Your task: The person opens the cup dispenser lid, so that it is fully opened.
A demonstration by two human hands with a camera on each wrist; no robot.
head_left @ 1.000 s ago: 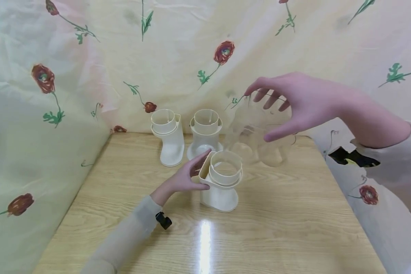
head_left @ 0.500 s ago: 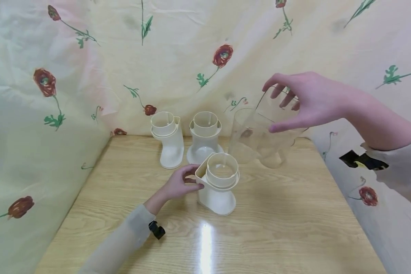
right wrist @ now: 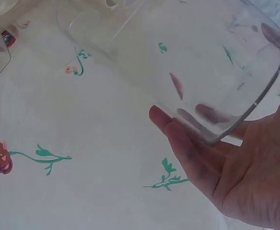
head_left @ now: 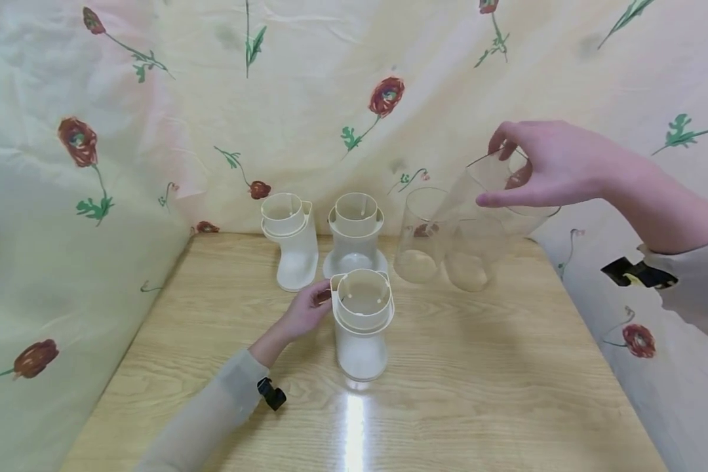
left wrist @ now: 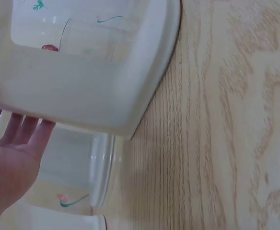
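In the head view, my left hand [head_left: 303, 313] grips the left edge of a white plastic base [head_left: 362, 357] that has a round collar on top and a rounded foot. The left wrist view has the thumb on one side of its wall [left wrist: 68, 86] and the fingers behind it. Raised at the right, my right hand [head_left: 557, 160] holds a clear tapered container [head_left: 490, 187] by its rim, tilted. In the right wrist view the fingers curl around the transparent wall [right wrist: 216, 57] near that rim.
Two similar white bases, one at the back left [head_left: 297, 262] and one at the back middle [head_left: 354, 246], stand along the patterned cloth backdrop [head_left: 307, 98]. Right of them are two clear containers, one further left [head_left: 419, 252] and one nearer [head_left: 471, 265], on the wooden table [head_left: 478, 380].
The white base under my left hand has come toward the front and left and turned so its foot points forward. My right hand has moved right with the clear container, away from the others.
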